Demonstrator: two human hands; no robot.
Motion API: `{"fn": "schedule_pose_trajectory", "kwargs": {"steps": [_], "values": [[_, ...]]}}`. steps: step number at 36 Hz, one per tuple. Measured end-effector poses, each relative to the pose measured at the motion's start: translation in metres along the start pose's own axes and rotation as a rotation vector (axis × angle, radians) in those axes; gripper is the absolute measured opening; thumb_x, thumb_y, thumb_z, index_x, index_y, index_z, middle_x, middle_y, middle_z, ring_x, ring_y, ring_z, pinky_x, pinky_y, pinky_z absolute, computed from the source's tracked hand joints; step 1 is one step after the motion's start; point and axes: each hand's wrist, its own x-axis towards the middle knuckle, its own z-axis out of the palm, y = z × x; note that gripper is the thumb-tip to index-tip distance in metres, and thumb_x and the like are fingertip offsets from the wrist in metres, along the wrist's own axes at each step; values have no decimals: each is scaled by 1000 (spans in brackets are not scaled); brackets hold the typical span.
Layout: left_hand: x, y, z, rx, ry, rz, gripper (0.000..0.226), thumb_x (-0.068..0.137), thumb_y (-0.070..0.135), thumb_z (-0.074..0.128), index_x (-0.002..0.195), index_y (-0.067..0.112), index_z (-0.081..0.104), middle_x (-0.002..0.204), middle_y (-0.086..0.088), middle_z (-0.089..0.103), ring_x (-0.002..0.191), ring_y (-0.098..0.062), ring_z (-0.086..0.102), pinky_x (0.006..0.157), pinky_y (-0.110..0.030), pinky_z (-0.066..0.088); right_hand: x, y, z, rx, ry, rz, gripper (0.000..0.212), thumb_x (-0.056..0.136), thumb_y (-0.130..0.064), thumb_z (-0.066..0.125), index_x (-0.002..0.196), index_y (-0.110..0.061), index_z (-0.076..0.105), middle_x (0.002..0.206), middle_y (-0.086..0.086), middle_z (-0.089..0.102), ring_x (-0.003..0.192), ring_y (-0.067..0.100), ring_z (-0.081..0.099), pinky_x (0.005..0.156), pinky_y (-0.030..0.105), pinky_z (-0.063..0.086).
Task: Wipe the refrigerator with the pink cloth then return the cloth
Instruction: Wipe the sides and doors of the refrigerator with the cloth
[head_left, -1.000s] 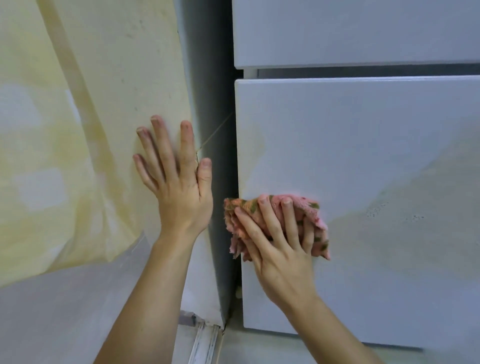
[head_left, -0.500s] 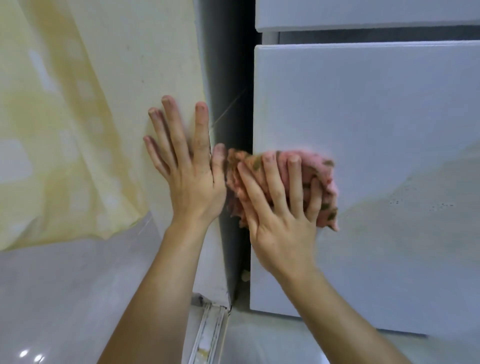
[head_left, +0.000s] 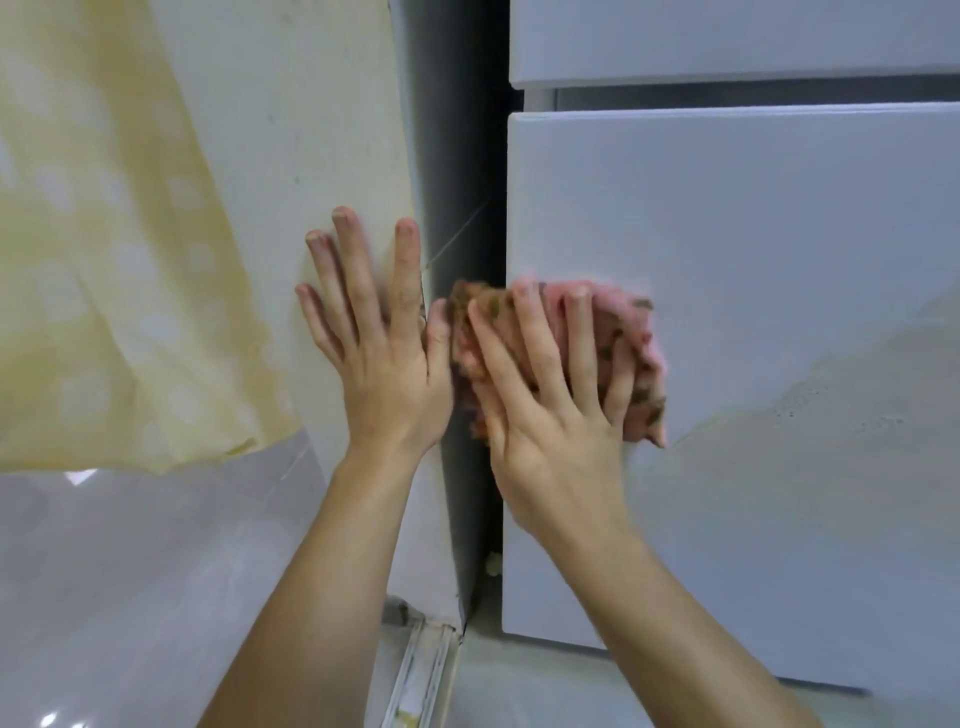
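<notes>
Against the lower door of the refrigerator (head_left: 753, 260) my right hand (head_left: 550, 415) presses the pink cloth (head_left: 641, 374) flat. My fingers (head_left: 577, 338) are spread out straight on top of the cloth, so this hand is wide and is pushing, not grabbing. The cloth is bunched up and has little brown and green marks on it. It sits at the left edge of the door, about halfway up, and a bit of it sticks out past the edge into the dark gap (head_left: 462, 156) beside the fridge. My left hand (head_left: 384, 364) is wide too. It lies flat on the pale wall (head_left: 291, 130) just beside the gap, holding nothing, and its thumb is very near the cloth. Part of the door to the right of the cloth looks dull and a bit yellow (head_left: 831, 467). Another white door (head_left: 727, 41) is above this one. A yellow curtain (head_left: 104, 234) hangs on the far left, over the shiny floor (head_left: 130, 571).
</notes>
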Motion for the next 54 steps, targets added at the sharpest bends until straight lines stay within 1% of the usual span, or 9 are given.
{"fn": "schedule_pose_trajectory", "kwargs": {"steps": [3,9,15,19,26,37,41,46,54], "values": [[0,0,2,8,25,-10,60,114,32,46,166,15,23,171,-29,14,159,-49,9,128,-66,4,63,-12,-17,11,101,42,49,114,-33,44,163,-29,38,172,-1,25,161,26,14,130,48,-5],[-2,-1,2,-16,16,-1,58,115,32,42,166,15,21,172,-29,12,160,-48,7,127,-68,4,88,-23,-20,-100,154,60,53,114,-27,40,166,-28,31,174,-2,22,162,26,15,129,48,-4],[-1,-1,0,-24,-10,-9,61,110,28,47,166,15,24,172,-27,12,160,-46,6,127,-68,5,15,-16,9,-68,84,19,67,107,-21,54,167,-23,24,176,-6,5,163,19,-6,130,47,-8],[-2,-3,-3,-22,-22,-1,61,111,31,44,166,16,23,173,-26,11,161,-45,4,127,-66,3,-55,-6,28,-106,-35,-4,83,93,-18,67,164,-24,26,177,-5,-6,163,21,-7,129,48,-13],[-1,-1,-5,-20,-25,1,59,111,29,42,166,15,24,173,-25,11,161,-44,4,127,-67,4,-57,-3,24,-16,-88,9,59,106,-29,46,163,-27,29,177,-8,-5,163,19,-6,129,47,-12],[-4,2,-5,-45,-19,-26,54,115,27,33,167,18,23,174,-23,8,162,-42,1,128,-65,0,90,-22,-21,-25,150,89,51,115,-32,36,165,-29,31,174,3,23,162,28,15,129,48,-7],[-10,-2,-6,-31,-23,-4,54,114,23,35,167,17,24,173,-25,10,161,-44,4,129,-63,2,46,-12,-6,-22,158,47,50,114,-35,43,164,-31,34,173,2,22,162,24,15,130,46,-4],[-31,-5,1,13,-15,-7,54,114,28,35,165,12,26,170,-31,16,159,-49,12,128,-64,9,-88,17,33,-55,-35,-25,69,109,-39,48,168,-34,12,177,-3,-6,163,22,-6,129,49,-13],[-40,-8,7,22,-15,3,56,114,28,34,165,9,23,169,-34,15,158,-51,10,129,-62,7,-165,47,50,-76,-124,-23,71,102,-36,54,166,-37,22,177,-8,3,164,20,1,130,46,-8]]}}
